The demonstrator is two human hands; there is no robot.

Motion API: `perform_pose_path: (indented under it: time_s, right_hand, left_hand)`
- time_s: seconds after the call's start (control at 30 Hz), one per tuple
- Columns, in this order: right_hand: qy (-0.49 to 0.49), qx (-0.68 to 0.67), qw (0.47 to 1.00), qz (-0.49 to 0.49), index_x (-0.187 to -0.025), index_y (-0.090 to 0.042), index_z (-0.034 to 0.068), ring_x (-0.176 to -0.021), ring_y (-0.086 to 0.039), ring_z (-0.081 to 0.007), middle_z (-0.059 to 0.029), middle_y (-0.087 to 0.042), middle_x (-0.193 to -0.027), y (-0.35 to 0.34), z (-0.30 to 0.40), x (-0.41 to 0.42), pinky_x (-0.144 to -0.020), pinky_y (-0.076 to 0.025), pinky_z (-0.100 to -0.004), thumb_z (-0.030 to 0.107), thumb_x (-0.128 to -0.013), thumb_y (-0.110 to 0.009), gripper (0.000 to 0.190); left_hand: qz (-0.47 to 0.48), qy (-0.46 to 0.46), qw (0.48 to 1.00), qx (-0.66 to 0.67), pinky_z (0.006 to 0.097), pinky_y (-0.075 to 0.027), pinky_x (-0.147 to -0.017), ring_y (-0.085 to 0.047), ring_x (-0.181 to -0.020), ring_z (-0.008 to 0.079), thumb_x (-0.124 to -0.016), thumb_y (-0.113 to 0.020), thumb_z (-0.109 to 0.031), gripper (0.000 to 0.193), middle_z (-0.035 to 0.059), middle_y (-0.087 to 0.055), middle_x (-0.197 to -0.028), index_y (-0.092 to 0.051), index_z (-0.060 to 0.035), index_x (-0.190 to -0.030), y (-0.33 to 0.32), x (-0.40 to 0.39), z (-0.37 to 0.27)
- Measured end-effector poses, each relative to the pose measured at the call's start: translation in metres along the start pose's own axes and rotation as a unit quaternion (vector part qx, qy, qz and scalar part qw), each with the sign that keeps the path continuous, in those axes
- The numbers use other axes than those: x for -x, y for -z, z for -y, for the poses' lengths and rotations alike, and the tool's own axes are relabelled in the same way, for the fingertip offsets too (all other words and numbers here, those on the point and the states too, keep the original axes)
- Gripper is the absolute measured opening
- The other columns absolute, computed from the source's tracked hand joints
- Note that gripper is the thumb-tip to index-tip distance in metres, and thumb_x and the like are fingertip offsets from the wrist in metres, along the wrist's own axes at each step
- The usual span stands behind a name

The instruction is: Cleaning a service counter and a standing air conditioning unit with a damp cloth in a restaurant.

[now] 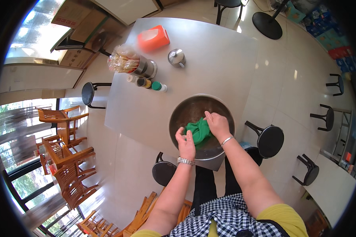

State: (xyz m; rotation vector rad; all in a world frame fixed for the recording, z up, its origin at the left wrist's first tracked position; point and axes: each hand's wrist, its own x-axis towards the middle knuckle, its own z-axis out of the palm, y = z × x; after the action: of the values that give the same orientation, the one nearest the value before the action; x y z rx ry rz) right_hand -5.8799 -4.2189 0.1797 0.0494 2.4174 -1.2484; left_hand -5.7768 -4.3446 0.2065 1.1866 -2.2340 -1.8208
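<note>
A wet-looking green cloth (199,131) is bunched up inside a wide round metal basin (201,95). At the cloth's left edge is my left hand (186,146), thumb and fingers loosely around the fabric. My right hand (218,124) grips its upper right edge, with the fingers partly hidden. Both hands are inside the basin's rim. The basin has a dark, shiny inside and stands at the near corner of a metal-topped table (213,68).
On the table's far left stand an orange tissue box (154,38), a metal holder (144,67) of wrapped chopsticks, a lidded metal pot (176,57) and small shakers (158,86). Black stools (270,141) surround the table. Wooden chairs (68,160) are at the left.
</note>
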Motion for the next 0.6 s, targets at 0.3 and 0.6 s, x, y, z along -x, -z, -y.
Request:
perform_pose_path:
  time_s: [0.3,0.6]
  right_hand:
    - [0.139,0.234,0.962,-0.023,-0.091,-0.069,0.009,-0.104,-0.057,-0.0278,-0.0133,-0.054,-0.123,0.036,-0.005,0.015,-0.084,-0.050,-0.0360,0.017,-0.076,-0.068,0.017]
    - [0.205,0.416,0.872,0.158,-0.137,-0.041,0.025,-0.134,-0.030,-0.0329,-0.0128,-0.029,-0.147,-0.024,-0.050,0.012,-0.106,-0.023,-0.0575,0.039,-0.080,-0.063,0.063]
  left_hand:
    - [0.118,-0.150,0.900,-0.392,0.0397,-0.043,-0.089,-0.052,-0.100,0.0315,-0.078,-0.062,-0.008,0.032,0.0151,-0.055,-0.102,-0.060,-0.0033,-0.110,0.042,0.005,0.003]
    - [0.270,-0.063,0.857,-0.433,0.0442,-0.026,-0.109,-0.031,-0.128,0.0448,-0.083,-0.056,-0.021,0.053,0.0328,-0.028,-0.139,-0.045,0.0017,-0.130,-0.017,-0.020,0.066]
